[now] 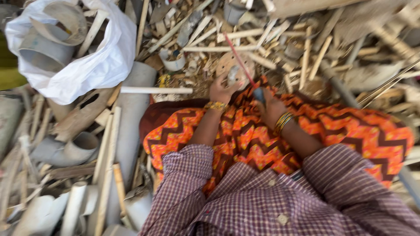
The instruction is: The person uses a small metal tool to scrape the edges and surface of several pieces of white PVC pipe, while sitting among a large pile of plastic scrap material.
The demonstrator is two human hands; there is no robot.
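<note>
1. The left hand [221, 89] has its fingers curled around a small grey plastic pipe fitting [233, 74], held just above the lap.
2. The right hand [269, 105] is closed on a dark tool handle [259, 93]; a thin red rod [240, 61] slants up from it. Blur hides the finer grip.
3. Both wrists wear gold bangles [282, 122], above checked purple sleeves [186, 175].
4. An orange zigzag-patterned cloth [350, 126] covers the lap.
5. Around lies a heap of broken pale plastic pipes [131, 113], with a white plastic bag [96, 65] holding pipe pieces at the upper left.
</note>
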